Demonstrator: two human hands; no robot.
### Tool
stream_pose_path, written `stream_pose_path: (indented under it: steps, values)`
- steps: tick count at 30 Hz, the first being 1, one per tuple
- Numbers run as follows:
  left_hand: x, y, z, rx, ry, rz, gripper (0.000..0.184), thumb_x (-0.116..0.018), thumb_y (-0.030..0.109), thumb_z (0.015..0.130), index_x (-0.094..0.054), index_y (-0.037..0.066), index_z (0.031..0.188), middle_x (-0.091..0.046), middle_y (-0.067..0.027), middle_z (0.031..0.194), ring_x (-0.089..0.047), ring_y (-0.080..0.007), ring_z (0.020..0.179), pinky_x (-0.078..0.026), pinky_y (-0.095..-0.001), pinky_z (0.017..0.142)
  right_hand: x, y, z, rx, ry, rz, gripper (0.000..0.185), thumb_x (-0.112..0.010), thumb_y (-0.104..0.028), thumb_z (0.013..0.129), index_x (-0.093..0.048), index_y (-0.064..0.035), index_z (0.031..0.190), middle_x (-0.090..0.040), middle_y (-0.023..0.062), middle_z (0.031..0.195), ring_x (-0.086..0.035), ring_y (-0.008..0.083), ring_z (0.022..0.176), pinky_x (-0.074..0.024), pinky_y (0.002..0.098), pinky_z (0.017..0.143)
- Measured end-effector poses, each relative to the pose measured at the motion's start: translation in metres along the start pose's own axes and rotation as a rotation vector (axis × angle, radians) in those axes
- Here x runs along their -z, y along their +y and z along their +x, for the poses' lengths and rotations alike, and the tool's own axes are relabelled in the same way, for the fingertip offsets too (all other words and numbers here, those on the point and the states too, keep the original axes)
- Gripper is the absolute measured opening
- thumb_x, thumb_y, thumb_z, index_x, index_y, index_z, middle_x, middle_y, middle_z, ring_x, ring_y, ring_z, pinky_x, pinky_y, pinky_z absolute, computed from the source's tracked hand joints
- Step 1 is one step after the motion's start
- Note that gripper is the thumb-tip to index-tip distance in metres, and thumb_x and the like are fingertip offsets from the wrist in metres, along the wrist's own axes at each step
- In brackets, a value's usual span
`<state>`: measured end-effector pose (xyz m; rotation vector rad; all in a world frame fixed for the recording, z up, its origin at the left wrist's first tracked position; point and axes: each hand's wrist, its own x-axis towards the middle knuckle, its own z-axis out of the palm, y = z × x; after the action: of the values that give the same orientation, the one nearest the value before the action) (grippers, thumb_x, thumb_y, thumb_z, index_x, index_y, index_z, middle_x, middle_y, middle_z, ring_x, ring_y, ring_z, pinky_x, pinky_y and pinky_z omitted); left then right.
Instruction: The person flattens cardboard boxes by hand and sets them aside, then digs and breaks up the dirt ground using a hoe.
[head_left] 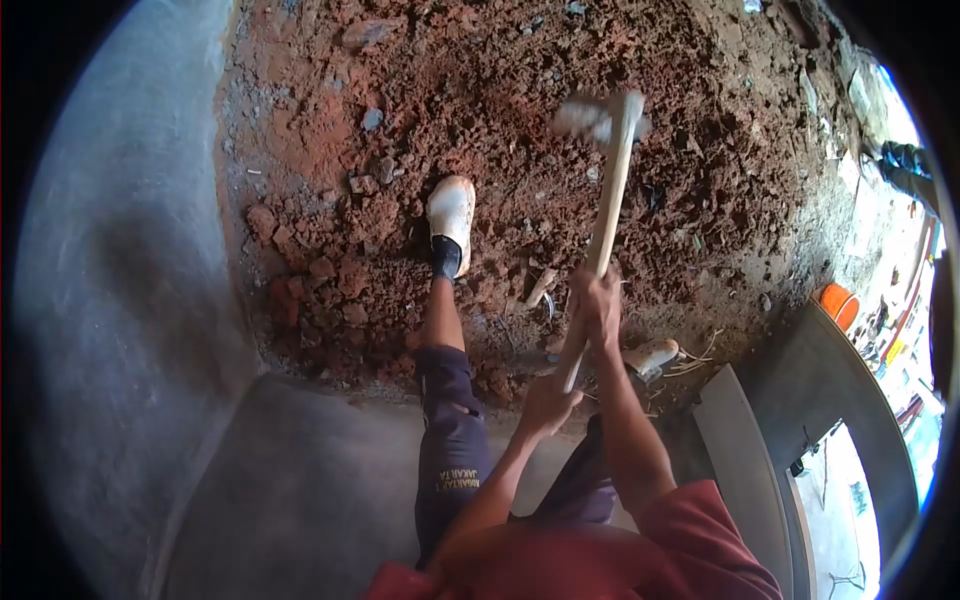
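My left hand [548, 408] is closed round the lower end of a pale wooden handle [616, 190]. Higher up the same handle, my right hand [598, 305] grips it with the fingers wrapped round. At the far end of the handle is a metal tool head [590, 120], blurred by motion, above loose reddish-brown soil [520, 60]. The tool tilts slightly to the right at its top. Its head appears raised off the ground, though the exact height is hard to tell.
My white shoe [452, 212] stands on the soil left of the tool. A grey wall [140, 250] runs along the left. An orange bucket [839, 306] lies at the right, near a grey curved panel [830, 400]. Someone's dark-clothed leg [908, 178] shows at the right edge.
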<state>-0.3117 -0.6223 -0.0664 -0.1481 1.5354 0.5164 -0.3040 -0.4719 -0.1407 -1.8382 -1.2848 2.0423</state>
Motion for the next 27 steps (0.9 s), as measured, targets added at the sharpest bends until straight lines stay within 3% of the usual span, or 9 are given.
stream_pose_path:
  steps: [1, 2, 4, 7, 14, 17, 19, 22, 27]
  values:
    - [-0.008, -0.028, -0.003, 0.061, 0.009, -0.050, 0.022, -0.071, 0.018, 0.078, -0.056, 0.001, 0.077, -0.056, -0.0041, 0.055, -0.054, -0.0139, 0.043, -0.042, -0.0316, 0.040, -0.001, 0.024, -0.001, 0.011, 0.024, 0.069, 0.024, -0.053, -0.023, 0.083, -0.050, 0.0003, 0.087, -0.051, 0.0032, 0.055, -0.049, 0.0134, 0.040, -0.0433, 0.0271, 0.034]
    - [-0.013, -0.044, -0.021, 0.155, -0.028, -0.125, 0.022, -0.070, 0.018, 0.078, -0.056, 0.000, 0.077, -0.056, -0.0050, 0.055, -0.055, -0.0142, 0.043, -0.043, -0.0317, 0.040, -0.004, 0.041, -0.013, -0.232, 0.115, -0.166, 0.025, -0.056, -0.025, 0.080, -0.052, -0.0005, 0.080, -0.051, 0.0039, 0.053, -0.051, 0.0148, 0.041, -0.0436, 0.0299, 0.035]
    - [-0.019, -0.061, -0.068, 0.255, -0.069, -0.198, 0.022, -0.070, 0.018, 0.078, -0.057, 0.000, 0.078, -0.057, -0.0059, 0.055, -0.056, -0.0144, 0.043, -0.043, -0.0318, 0.040, 0.008, 0.089, -0.050, -0.241, 0.035, -0.093, 0.023, -0.059, -0.024, 0.079, -0.053, -0.0016, 0.074, -0.052, 0.0041, 0.055, -0.053, 0.0163, 0.041, -0.0434, 0.0298, 0.037]
    - [-0.019, -0.042, -0.106, 0.262, -0.067, -0.133, 0.022, -0.067, 0.020, 0.080, -0.060, -0.001, 0.082, -0.057, -0.0073, 0.057, -0.058, -0.0148, 0.045, -0.043, -0.0323, 0.040, 0.018, 0.051, -0.077, -0.270, 0.073, -0.005, 0.019, -0.059, -0.020, 0.079, -0.053, -0.0024, 0.076, -0.051, 0.0025, 0.054, -0.050, 0.0141, 0.041, -0.0413, 0.0278, 0.037]
    - [-0.033, -0.003, -0.018, -0.248, -0.037, 0.008, 0.033, -0.070, 0.025, 0.080, -0.058, -0.005, 0.086, -0.058, -0.0107, 0.059, -0.061, -0.0225, 0.058, -0.047, -0.0394, 0.058, 0.036, -0.048, -0.017, -0.010, 0.102, -0.053, 0.019, -0.057, -0.024, 0.078, -0.053, -0.0053, 0.073, -0.051, 0.0013, 0.052, -0.049, 0.0102, 0.040, -0.0419, 0.0257, 0.034]
    - [-0.023, -0.009, -0.007, -0.148, -0.025, 0.023, 0.030, -0.070, 0.024, 0.080, -0.059, -0.004, 0.083, -0.058, -0.0091, 0.057, -0.060, -0.0200, 0.053, -0.045, -0.0380, 0.050, 0.029, -0.001, -0.006, -0.031, 0.061, 0.024, 0.019, -0.057, -0.023, 0.080, -0.052, -0.0057, 0.076, -0.050, 0.0012, 0.053, -0.051, 0.0122, 0.041, -0.0410, 0.0273, 0.035]
    - [-0.025, -0.054, -0.040, 0.289, -0.050, -0.122, 0.027, -0.069, 0.023, 0.081, -0.059, -0.001, 0.077, -0.057, -0.0064, 0.056, -0.057, -0.0161, 0.046, -0.040, -0.0345, 0.041, 0.020, 0.084, -0.025, -0.184, 0.035, -0.052, 0.019, -0.058, -0.022, 0.081, -0.053, -0.0045, 0.079, -0.050, 0.0023, 0.054, -0.052, 0.0140, 0.042, -0.0412, 0.0288, 0.037]
    - [-0.029, -0.073, -0.115, 0.353, -0.041, -0.316, 0.024, -0.071, 0.018, 0.081, -0.056, 0.002, 0.073, -0.053, -0.0026, 0.053, -0.051, -0.0119, 0.041, -0.038, -0.0292, 0.035, 0.009, 0.095, -0.105, -0.415, -0.004, -0.155, 0.018, -0.060, -0.020, 0.079, -0.055, -0.0025, 0.081, -0.051, 0.0044, 0.056, -0.052, 0.0164, 0.042, -0.0417, 0.0306, 0.038]
    - [-0.022, -0.063, -0.136, 0.287, -0.125, -0.220, 0.030, -0.072, 0.025, 0.083, -0.058, -0.002, 0.080, -0.055, -0.0038, 0.055, -0.053, -0.0121, 0.044, -0.041, -0.0309, 0.041, 0.016, 0.069, -0.122, -0.353, 0.018, 0.020, 0.019, -0.061, -0.020, 0.075, -0.054, -0.0031, 0.079, -0.052, 0.0036, 0.056, -0.051, 0.0157, 0.042, -0.0406, 0.0298, 0.038]
